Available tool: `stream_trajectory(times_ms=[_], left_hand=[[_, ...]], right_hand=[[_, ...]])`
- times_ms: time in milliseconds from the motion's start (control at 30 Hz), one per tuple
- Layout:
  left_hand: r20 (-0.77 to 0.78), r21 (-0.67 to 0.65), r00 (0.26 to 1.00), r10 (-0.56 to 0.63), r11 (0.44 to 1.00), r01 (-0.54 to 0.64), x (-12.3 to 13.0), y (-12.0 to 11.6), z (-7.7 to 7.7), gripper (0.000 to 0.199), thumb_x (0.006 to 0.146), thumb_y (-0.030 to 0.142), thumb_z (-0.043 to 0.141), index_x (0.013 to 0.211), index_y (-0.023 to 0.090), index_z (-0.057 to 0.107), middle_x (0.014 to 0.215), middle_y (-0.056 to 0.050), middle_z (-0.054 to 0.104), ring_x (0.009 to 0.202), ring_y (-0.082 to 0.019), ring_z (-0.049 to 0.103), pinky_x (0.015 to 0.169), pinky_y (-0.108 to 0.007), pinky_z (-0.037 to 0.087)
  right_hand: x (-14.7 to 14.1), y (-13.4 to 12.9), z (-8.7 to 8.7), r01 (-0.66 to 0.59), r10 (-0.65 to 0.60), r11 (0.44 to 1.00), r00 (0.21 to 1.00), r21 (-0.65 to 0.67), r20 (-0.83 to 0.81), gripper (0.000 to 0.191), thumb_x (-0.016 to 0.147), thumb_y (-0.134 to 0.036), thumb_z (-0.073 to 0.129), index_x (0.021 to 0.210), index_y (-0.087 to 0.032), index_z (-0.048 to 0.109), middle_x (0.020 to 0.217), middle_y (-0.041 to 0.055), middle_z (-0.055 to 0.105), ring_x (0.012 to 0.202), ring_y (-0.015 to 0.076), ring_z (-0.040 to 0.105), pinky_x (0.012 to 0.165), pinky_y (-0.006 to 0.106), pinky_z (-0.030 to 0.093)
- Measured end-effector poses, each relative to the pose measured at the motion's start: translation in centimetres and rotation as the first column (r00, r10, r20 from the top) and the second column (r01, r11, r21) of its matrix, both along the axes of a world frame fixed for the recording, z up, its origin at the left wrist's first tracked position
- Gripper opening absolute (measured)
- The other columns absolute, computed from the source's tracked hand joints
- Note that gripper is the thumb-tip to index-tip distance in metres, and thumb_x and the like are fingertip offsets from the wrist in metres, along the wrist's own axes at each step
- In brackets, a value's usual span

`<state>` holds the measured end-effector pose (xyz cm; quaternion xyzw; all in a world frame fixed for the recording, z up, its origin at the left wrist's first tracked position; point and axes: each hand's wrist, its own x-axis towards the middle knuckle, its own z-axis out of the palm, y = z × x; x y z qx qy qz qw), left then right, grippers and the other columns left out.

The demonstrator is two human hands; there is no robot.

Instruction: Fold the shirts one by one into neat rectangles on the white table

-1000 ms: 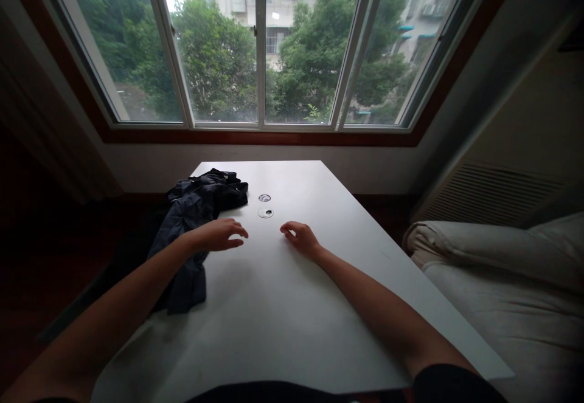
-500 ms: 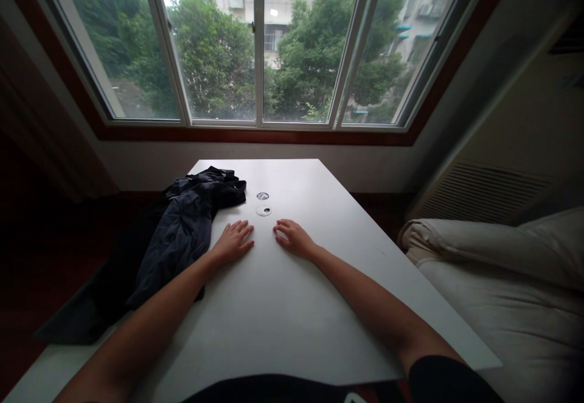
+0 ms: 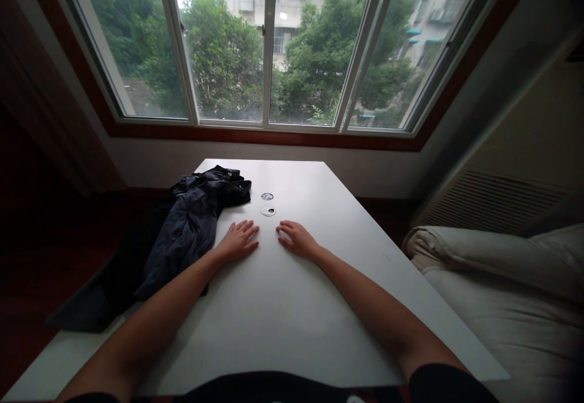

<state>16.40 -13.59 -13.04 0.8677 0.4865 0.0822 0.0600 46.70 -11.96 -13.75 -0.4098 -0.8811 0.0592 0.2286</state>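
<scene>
Both of my hands rest on a white table (image 3: 292,318), fingers spread and nothing in them. My left hand (image 3: 238,241) lies just right of a crumpled dark grey and black garment (image 3: 187,233), which hangs over the table's left edge. To the right, a short gap away, is my right hand (image 3: 296,239), its fingers pointing left. Beyond the gap between the hands are two small round pieces on the tabletop, one (image 3: 267,211) nearer with a dark spot and one (image 3: 267,197) farther off.
A wide window (image 3: 267,50) with a red-brown frame stands behind the table's far edge. On the right is a pale cushioned seat (image 3: 506,293), with a slatted vent panel (image 3: 493,199) behind it. A curtain (image 3: 50,105) hangs at the left.
The whole view has shifted and tilted slightly, so the table and window appear a little farther right. My hands keep about the same places on the table.
</scene>
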Motion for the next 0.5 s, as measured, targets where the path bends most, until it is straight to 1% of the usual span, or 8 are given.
stream_trajectory(times_ms=[133,233,300,333,400,500], left_hand=[[-0.011,0.012,1.000,0.001,1.000,-0.001,0.1,0.0,0.0,0.066,0.103,0.060,0.045,0.160,0.026,0.045,0.171,-0.013,0.031,0.159,-0.036,0.023,0.127,-0.061,0.015],[-0.019,0.027,1.000,0.001,1.000,-0.001,0.2,-0.2,0.1,0.066,0.103,0.061,0.045,0.160,0.027,0.045,0.171,-0.012,0.032,0.159,-0.035,0.023,0.128,-0.061,0.011],[-0.026,0.026,1.000,0.003,1.000,-0.003,0.2,-0.2,0.2,0.067,0.103,0.062,0.045,0.160,0.027,0.045,0.171,-0.012,0.032,0.159,-0.035,0.022,0.128,-0.061,0.010],[-0.027,0.022,1.000,0.005,1.000,-0.004,0.3,-0.3,0.2,0.068,0.103,0.063,0.045,0.160,0.027,0.044,0.171,-0.012,0.031,0.160,-0.035,0.022,0.128,-0.060,0.010],[-0.028,0.008,1.000,0.003,1.000,-0.002,0.3,-0.3,0.3,0.071,0.102,0.065,0.044,0.162,0.027,0.042,0.172,-0.011,0.029,0.160,-0.035,0.020,0.128,-0.059,0.011],[-0.023,-0.011,1.000,-0.005,1.000,0.005,0.5,-0.5,0.5,0.077,0.101,0.069,0.044,0.166,0.028,0.034,0.174,-0.011,0.024,0.161,-0.035,0.017,0.128,-0.058,0.012]], right_hand=[[-0.3,-0.5,0.3,0.021,-0.020,0.999,0.999,-0.029,0.046,0.044,0.102,-0.043,0.057,0.140,-0.023,0.066,0.153,0.0130,0.057,0.143,0.0295,0.050,0.121,0.048,0.038],[-0.8,-1.2,0.3,0.057,-0.045,0.995,0.989,-0.087,0.139,0.059,0.101,-0.055,0.056,0.152,-0.025,0.056,0.164,0.0135,0.043,0.153,0.0341,0.036,0.125,0.055,0.028],[-1.2,-1.6,0.3,0.078,-0.052,0.989,0.979,-0.123,0.198,0.070,0.101,-0.065,0.052,0.160,-0.028,0.046,0.170,0.0128,0.031,0.158,0.0367,0.025,0.127,0.058,0.021],[-1.3,-1.8,0.3,0.085,-0.054,0.987,0.975,-0.136,0.216,0.073,0.101,-0.067,0.050,0.162,-0.028,0.043,0.171,0.0125,0.028,0.159,0.0372,0.022,0.127,0.059,0.019],[-1.4,-2.0,0.4,0.093,-0.057,0.985,0.970,-0.146,0.234,0.075,0.101,-0.070,0.046,0.163,-0.029,0.041,0.172,0.0121,0.025,0.159,0.0370,0.021,0.128,0.058,0.017],[-1.4,-2.0,0.8,0.101,-0.067,0.986,0.970,-0.133,0.235,0.072,0.102,-0.069,0.044,0.162,-0.029,0.043,0.172,0.0118,0.027,0.159,0.0353,0.024,0.128,0.057,0.018]])
